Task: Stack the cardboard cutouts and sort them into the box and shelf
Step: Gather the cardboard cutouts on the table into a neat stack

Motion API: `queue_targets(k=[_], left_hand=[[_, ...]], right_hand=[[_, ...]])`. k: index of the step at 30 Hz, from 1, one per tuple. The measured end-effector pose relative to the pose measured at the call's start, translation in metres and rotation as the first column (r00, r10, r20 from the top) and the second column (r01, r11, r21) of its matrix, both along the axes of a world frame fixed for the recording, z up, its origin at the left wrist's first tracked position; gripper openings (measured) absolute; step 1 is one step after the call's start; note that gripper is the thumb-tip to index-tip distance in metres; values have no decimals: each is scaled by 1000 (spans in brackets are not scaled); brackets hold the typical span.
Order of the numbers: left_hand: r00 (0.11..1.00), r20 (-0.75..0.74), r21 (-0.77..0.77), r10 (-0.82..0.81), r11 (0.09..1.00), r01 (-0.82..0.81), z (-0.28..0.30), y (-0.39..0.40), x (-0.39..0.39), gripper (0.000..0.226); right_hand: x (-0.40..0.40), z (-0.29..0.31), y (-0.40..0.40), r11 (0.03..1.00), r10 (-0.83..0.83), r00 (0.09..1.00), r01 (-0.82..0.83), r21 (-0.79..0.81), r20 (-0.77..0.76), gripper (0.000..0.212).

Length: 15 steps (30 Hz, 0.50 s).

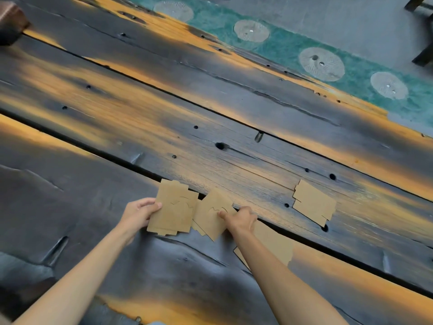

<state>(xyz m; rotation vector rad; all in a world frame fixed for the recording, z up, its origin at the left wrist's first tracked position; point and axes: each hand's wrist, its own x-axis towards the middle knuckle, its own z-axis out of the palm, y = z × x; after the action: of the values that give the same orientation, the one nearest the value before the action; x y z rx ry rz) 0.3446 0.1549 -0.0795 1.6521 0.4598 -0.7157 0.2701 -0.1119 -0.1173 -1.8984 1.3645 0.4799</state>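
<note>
Brown cardboard cutouts lie on a dark plank table (164, 109). My left hand (138, 213) grips the left edge of a small stack of cutouts (174, 208), thumb on top. Just right of it, my right hand (241, 219) pinches a second small pile of cutouts (210, 215) that is tilted and overlaps the first stack's edge. Another pile of cutouts (312, 201) rests alone further right on the table. One more cardboard piece (274, 245) lies partly hidden under my right forearm.
The table has wide dark gaps between its planks and several holes. A dark wooden object (10, 22) sits at the far left corner. Beyond the far edge is a green mat (285, 45) with pale discs, and furniture legs (421, 31) stand at the top right.
</note>
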Motion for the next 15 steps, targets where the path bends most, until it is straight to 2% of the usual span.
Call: queue_targets(k=[2,4,6,8,10,12,15], left_hand=[[999,-25,-19,21,1000,-21,-4,2,5,18],[998,-57,-53,32,998,-35,-6,2,8,16],[995,-90,-81,47,995,-54,-10,2,12,17],[992,-115,-111,57,991,-70,-13,2,14,20],[987,-149,-158,65,984,-89,-16,1,16,23],[979,-189,-207,79,971,-118,-20,0,17,26],[973,-223,-251,54,962,-111,-23,-4,16,29]], right_hand=[[5,-4,5,1000,-23,997,22,-7,-68,87],[4,-8,4,1000,-28,995,26,-15,-97,71],[1,-11,0,998,-63,997,63,-4,-46,46],[-3,-13,-6,990,-135,989,132,53,65,36],[-7,-10,-13,969,-224,961,201,146,164,34],[-12,-3,-23,910,-358,903,281,305,237,29],[-22,18,-41,825,-466,818,265,499,336,27]])
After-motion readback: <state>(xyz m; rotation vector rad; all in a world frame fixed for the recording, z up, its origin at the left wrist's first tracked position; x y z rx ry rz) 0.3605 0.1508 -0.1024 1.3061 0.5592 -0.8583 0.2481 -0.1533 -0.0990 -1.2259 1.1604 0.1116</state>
